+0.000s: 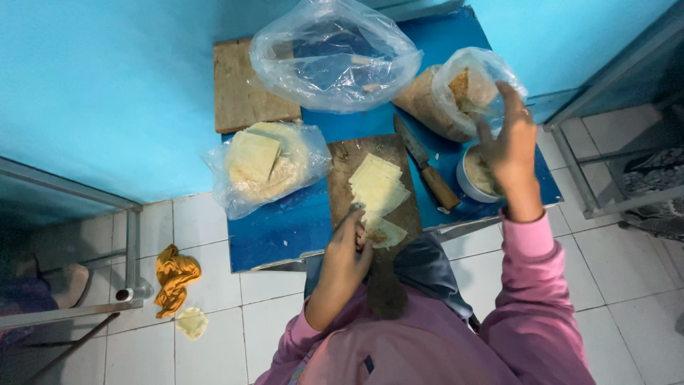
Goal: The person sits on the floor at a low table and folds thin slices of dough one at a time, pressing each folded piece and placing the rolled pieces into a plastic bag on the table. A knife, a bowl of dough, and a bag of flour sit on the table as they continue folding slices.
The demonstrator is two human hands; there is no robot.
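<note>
As seen from the head camera, the left hand (347, 246) pinches a pale dough sheet (385, 232) at the near end of the wooden cutting board (356, 153), with the remaining stacked sheets (378, 184) lying directly beyond it. The right hand (509, 142), fingers spread, reaches above the white bowl (467, 182) toward the plastic bag of crumbs (456, 93). The bowl's contents are partly hidden. A knife (425, 164) lies between board and bowl.

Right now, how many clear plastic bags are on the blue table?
3. An open, nearly empty bag at the far edge; a bag of pale flat sheets on the left; a bag of brownish filling by the right hand. Others may be hidden.
</note>
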